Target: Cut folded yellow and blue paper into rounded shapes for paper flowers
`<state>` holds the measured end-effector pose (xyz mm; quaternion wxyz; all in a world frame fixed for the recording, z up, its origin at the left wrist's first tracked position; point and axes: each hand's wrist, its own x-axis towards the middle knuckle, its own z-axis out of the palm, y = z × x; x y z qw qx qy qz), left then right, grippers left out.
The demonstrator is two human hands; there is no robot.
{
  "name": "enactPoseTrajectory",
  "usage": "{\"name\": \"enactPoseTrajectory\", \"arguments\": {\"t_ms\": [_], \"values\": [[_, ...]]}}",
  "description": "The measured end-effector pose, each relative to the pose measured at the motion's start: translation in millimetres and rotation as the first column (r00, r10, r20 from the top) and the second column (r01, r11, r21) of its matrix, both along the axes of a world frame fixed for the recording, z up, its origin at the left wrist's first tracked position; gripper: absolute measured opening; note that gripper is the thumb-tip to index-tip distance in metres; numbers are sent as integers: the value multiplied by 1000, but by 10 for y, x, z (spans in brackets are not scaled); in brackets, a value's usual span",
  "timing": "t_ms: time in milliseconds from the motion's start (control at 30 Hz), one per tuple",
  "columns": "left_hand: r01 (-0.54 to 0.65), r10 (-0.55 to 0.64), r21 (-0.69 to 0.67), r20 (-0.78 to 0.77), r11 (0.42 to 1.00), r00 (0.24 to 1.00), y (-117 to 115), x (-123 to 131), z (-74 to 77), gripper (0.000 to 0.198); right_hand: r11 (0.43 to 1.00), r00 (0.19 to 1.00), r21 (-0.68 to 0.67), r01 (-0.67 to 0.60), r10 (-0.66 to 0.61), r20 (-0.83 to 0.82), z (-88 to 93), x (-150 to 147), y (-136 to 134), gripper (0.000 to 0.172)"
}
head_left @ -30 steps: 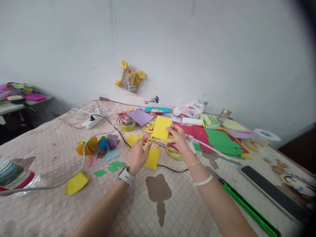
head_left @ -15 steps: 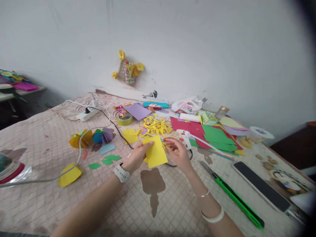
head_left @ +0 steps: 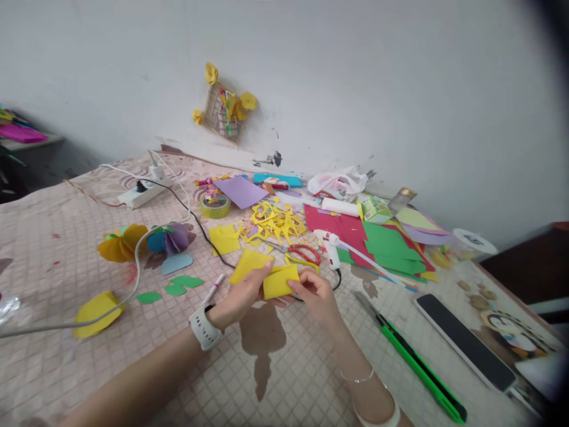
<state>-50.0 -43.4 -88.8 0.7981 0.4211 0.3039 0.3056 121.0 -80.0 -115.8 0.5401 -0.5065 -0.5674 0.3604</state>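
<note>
A folded piece of yellow paper [head_left: 279, 282] is held between both hands above the table. My left hand [head_left: 247, 295] grips its left side, with the thumb on top and fingers underneath. At the right edge my right hand [head_left: 315, 290] pinches the paper between thumb and fingers. Just beyond them lie red-handled scissors [head_left: 306, 255], partly over yellow paper scraps [head_left: 273, 220]. Another yellow sheet [head_left: 249, 264] lies behind my left hand. A pen [head_left: 214, 288] rests beside my left wrist.
A white glue gun [head_left: 329, 246] stands right of the scissors. An open green utility knife [head_left: 418, 365] and a phone-like device [head_left: 464, 338] lie on the right. Leaf cutouts [head_left: 178, 286], paper flowers [head_left: 127, 242], a grey cable [head_left: 141, 267] and a power strip [head_left: 144, 193] occupy the left.
The yellow paper was a flat upright sheet and is now folded over into a smaller piece. My right hand, apart from it before, now pinches it. The scissors have come into clear view.
</note>
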Motion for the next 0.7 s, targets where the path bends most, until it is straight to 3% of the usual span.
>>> {"name": "enactPoseTrajectory", "arguments": {"t_ms": [100,267,333,467,700], "values": [[28,-28,52,-9,998,1000,-16,-6,-7,65,999,998,-49,23,-26,-58,20,-28,-25,36],[34,-24,106,-94,994,995,-47,16,-19,40,994,984,-94,63,-77,-159,15,-85,-51,30],[32,-21,101,-105,994,994,-65,30,-12,40,990,972,-111,81,-104,-211,8,-99,-54,22],[30,-20,87,-115,996,993,-97,51,-4,42,985,954,-157,66,-109,-280,24,-101,-66,23],[-157,170,122,-110,980,979,-61,43,-36,35,977,923,-197,84,-151,-355,83,-110,-89,29]]}}
